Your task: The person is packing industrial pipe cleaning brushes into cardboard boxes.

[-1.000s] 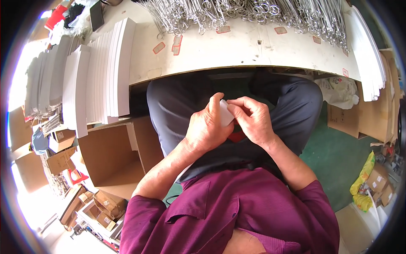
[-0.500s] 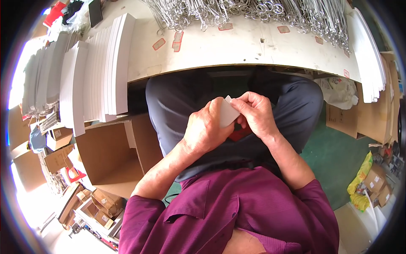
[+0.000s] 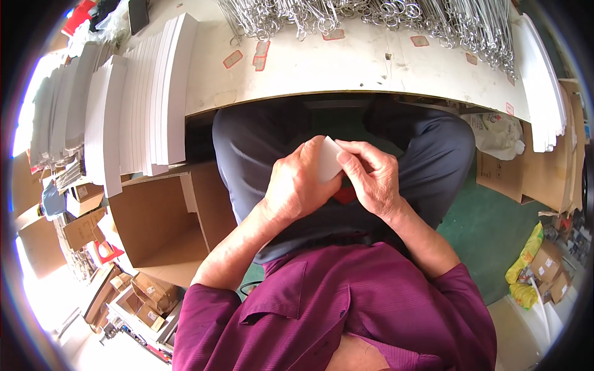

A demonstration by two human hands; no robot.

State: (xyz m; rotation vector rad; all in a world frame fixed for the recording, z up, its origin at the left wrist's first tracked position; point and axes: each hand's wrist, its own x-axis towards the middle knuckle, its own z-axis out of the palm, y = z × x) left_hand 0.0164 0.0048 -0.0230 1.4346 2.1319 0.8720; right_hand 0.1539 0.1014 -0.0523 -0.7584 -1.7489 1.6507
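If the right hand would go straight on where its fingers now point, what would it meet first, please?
The right hand would first meet the white piece, whose edge it seems to be touching. Beyond that, the left hand probably comes next, though depth is unclear.

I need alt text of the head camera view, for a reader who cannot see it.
A seated person's left hand and right hand hold a small white piece over dark trousers. Beyond is a pale table with many metal rods with ringed ends; long white strips are at its left, near an open cardboard box.
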